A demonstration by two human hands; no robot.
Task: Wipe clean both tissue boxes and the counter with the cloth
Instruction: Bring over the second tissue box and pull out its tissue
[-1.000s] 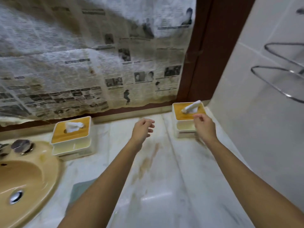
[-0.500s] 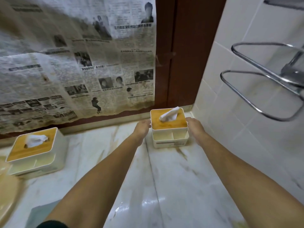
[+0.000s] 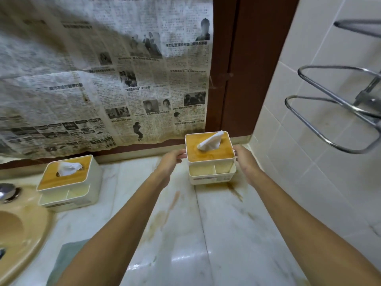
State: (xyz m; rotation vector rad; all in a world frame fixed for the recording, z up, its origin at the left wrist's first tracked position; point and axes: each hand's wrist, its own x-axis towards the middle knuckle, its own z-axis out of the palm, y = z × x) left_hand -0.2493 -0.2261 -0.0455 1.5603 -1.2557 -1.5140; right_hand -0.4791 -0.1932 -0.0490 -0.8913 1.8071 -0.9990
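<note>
The marble counter fills the lower view, streaked with brownish stains. Against the wall behind it hangs a sheet of yellowed newspaper, and a beige sink is set into the counter's left end. On the tiled wall right of the counter a chrome rack sticks out.

The left tissue box stands on the counter just beside the sink, wooden lid up, a tissue poking out. The right tissue box is in the counter's back right corner, held between both hands; whether it touches the counter cannot be told. The left hand presses its fingertips to the box's left side, the right hand clamps the right side. A grey-green cloth lies on the counter's near edge beside the sink, partly hidden by the left forearm.
</note>
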